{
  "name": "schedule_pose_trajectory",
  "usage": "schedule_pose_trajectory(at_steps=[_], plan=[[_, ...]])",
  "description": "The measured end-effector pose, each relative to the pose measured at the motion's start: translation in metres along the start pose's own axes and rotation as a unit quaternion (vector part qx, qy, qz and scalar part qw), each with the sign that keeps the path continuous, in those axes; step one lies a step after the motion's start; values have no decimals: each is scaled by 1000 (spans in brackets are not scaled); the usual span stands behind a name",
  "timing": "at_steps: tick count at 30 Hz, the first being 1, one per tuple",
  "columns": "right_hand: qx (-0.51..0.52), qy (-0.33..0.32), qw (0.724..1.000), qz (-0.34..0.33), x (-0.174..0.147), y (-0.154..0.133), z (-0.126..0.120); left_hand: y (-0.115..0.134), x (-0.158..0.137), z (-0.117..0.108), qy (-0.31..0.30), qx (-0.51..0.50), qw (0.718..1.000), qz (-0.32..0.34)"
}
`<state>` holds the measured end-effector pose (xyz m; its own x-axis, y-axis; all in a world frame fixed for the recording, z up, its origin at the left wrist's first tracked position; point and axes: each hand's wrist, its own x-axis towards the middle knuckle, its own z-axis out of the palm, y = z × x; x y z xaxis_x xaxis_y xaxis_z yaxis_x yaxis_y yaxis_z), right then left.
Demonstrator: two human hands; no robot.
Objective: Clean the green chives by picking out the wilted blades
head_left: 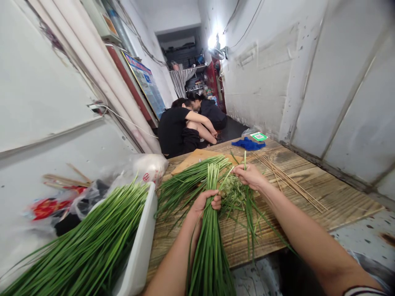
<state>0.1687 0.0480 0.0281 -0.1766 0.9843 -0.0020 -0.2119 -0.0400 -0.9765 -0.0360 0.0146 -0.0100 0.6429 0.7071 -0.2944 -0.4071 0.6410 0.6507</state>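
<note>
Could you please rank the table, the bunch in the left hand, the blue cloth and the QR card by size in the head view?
1. Table
2. Bunch in the left hand
3. Blue cloth
4. QR card
Nearness may enlarge the bunch.

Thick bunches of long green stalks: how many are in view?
3: one bunch in the left hand, another bunch on the wooden table, a third bunch in the white tub. More could be hidden underneath.
</note>
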Motion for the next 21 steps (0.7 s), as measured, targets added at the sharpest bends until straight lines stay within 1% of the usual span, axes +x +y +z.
schedule_pose_trajectory(at_steps=[3, 6, 9, 11, 13, 15, 18, 21], plan=[[-15, 28, 999, -6, 2, 4, 2, -2, -1, 1, -24, -26, 999, 0], [-43, 69, 997, -20, 5, 9, 3, -7, -2, 2, -47, -29, 998, 17], [-48, 100, 994, 9, 8, 12, 2, -10, -3, 2, -67, -21, 997, 32], [-32, 102, 994, 39, 8, 12, 0, -10, -3, 2, -78, -23, 996, 39], [-4, 86, 995, 56, 8, 10, -2, -10, -4, 1, -88, -33, 995, 41], [22, 43, 997, 60, 6, 7, -3, -9, -4, 1, -95, -43, 994, 39], [34, -25, 998, 47, 1, 1, -3, -9, -4, 1, -88, -47, 994, 39], [32, -54, 998, 28, -4, -2, -1, -9, -3, -1, -73, -38, 996, 42]])
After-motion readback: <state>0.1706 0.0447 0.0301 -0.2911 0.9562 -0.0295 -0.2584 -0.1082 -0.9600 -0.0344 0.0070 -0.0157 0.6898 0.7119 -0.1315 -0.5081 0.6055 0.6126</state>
